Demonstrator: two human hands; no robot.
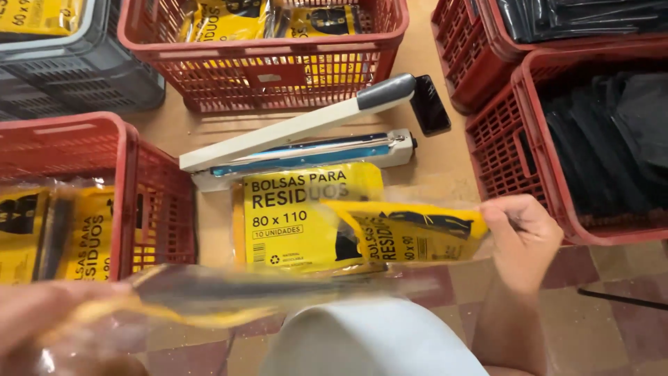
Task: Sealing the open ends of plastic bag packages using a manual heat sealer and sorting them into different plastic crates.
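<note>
Floor ringed by red plastic crates [160, 209]; right hand [522, 240] pinches a yellow-printed clear packet [410, 230] flat, left hand [42, 313] grips a blurred one [229, 296].

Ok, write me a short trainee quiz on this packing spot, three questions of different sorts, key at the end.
1. True or false: the arm of the heat sealer is lifted open.
2. Multiple choice: what does the right hand hold? A) a yellow packet in clear wrap B) the black phone C) a crate handle
3. Fill in: the loose black bags lie in the red crate on the ___ side of the view.

Key
1. True: its grey-handled arm stands raised at an angle above the base.
2. A: the fingers pinch its end.
3. Right. The left hand holds another, blurred packet.
</note>
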